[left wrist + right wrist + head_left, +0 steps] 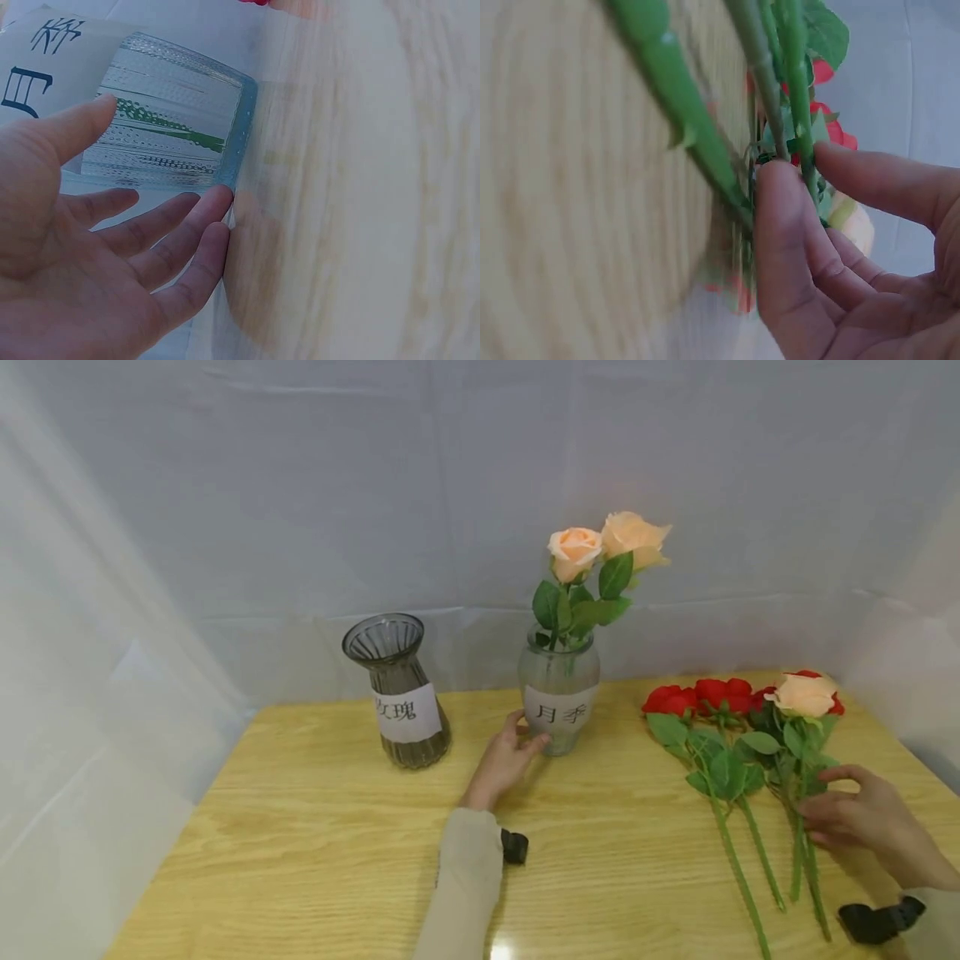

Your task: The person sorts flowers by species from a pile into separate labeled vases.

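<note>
The clear glass vase with a white paper label stands upright and holds two peach roses. My left hand is at its lower left side, fingers spread and loosely bent; in the left wrist view the thumb lies in front of the glass near the label. On the right, a peach rose lies on top of several red roses. My right hand pinches its green stem between thumb and fingers. Other stems run close beside those fingers.
A grey ribbed glass vase with a white label stands to the left, with no flowers in it. The wooden table has white cloth behind it and at its sides. The red roses' stems point toward the front edge.
</note>
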Tool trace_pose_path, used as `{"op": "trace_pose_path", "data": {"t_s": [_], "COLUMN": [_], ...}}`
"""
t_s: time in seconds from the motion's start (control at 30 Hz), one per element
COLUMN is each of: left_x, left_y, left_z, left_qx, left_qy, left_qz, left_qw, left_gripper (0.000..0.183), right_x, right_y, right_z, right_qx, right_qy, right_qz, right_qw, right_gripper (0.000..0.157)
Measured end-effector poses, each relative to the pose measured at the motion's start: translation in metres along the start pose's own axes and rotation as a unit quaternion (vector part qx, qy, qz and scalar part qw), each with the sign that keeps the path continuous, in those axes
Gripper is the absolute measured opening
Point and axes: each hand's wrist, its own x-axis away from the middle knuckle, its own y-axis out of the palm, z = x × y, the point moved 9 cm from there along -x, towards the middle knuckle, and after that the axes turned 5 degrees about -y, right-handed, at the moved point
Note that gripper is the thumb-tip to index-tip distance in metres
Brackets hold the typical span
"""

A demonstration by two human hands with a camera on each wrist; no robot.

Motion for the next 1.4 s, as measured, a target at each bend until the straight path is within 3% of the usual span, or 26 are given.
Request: {"op": "trace_pose_path", "data": {"t_s": [0.33,0.6,0.87,0.93,1.03,1.17,1.33,1.4], "left_x": [0.001,0.000,-0.001,-0.002,-0.002,-0.002,0.000,0.001], "left_y": [0.001,-0.002,-0.001,-0.001,0.000,0.000,0.000,0.000], "left_z": [0.004,0.003,0.001,0.001,0.001,0.001,0.002,0.003], "left_qx": [0.002,-0.002,-0.007,-0.008,-0.007,-0.009,-0.011,-0.014], "left_qy": [0.008,0.015,0.017,0.019,0.018,0.017,0.020,0.021], "left_qz": [-0.003,0.001,0.000,0.000,0.000,0.001,0.005,0.005], "left_qw": [1.0000,0.9999,0.9998,0.9998,0.9998,0.9998,0.9997,0.9997], "left_gripper": [0.063,0.063,0.061,0.061,0.061,0.061,0.061,0.061], "right_x": [0.000,0.001,0.003,0.005,0.007,0.004,-0.019,-0.030], "right_y": [-0.005,-0.013,-0.019,-0.019,-0.017,-0.017,-0.029,-0.035], "right_z": [0.011,-0.005,-0.018,-0.021,-0.025,-0.026,-0.006,0.004], "right_qx": [-0.052,-0.028,-0.036,-0.052,-0.112,-0.202,-0.263,-0.292], "right_qy": [0.026,-0.022,-0.072,-0.084,-0.098,-0.128,-0.172,-0.188], "right_qz": [-0.003,0.024,0.074,0.085,0.090,0.075,0.078,0.080], "right_qw": [0.998,0.999,0.994,0.992,0.985,0.968,0.946,0.934], "right_gripper": [0.059,0.059,0.031,0.030,0.035,0.038,0.034,0.039]}}
